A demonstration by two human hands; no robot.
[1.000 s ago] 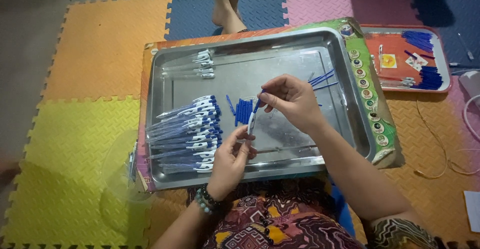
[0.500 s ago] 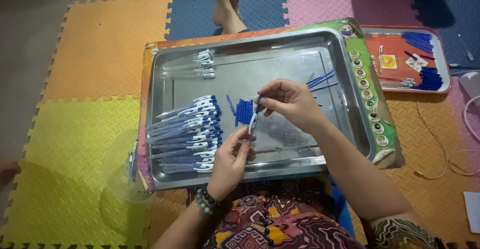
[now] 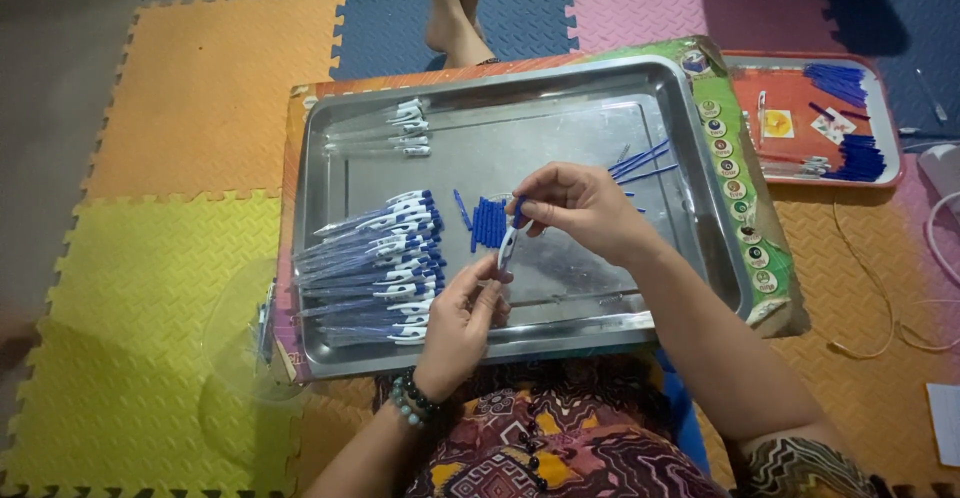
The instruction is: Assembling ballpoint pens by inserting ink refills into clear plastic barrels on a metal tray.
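Home floor setup, looks like piecework done in a living room or playroom. Evidence: floor covered in interlocking foam puzzle mats (image 3: 180,128) in orange, yellow, green, blue, pink. Bare grey floor (image 3: 70,68) at 10 o'clock past the mat edge. Person sits on the floor, patterned fabric over the lap (image 3: 530,438) at 6 o'clock; another person's bare feet (image 3: 455,8) at 12 o'clock. No bench: steel tray (image 3: 590,128) laid on flattened cardboard (image 3: 750,208) on the mats. Second, red tray (image 3: 790,108) at 2 o'clock. Loose cable (image 3: 880,298) on the mat at 3 o'clock.
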